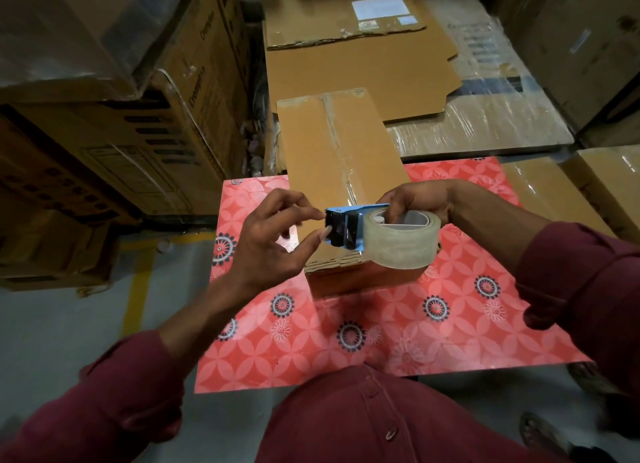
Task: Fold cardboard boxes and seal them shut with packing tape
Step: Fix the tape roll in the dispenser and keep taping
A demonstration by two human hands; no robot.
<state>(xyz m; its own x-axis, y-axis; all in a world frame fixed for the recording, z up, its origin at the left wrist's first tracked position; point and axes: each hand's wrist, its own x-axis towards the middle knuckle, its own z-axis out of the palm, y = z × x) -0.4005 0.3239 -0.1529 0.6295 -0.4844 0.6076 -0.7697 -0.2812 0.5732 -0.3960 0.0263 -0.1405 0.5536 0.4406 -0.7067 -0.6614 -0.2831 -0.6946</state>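
A closed brown cardboard box (341, 158) with clear tape along its top seam stands on a table under a red floral cloth (398, 324). Above the box's near end my right hand (419, 199) grips a blue tape dispenser (346, 225) that carries a roll of clear packing tape (401, 243). My left hand (273, 237) is at the dispenser's black cutter end, its thumb and forefinger pinching at the tape's free end there.
Flattened cardboard sheets (360, 64) lie behind the box on a plastic-wrapped stack (485, 123). Large printed cartons (114, 123) are piled at the left, more wrapped boxes (554, 192) at the right. Grey floor with a yellow line (138, 286) lies left of the table.
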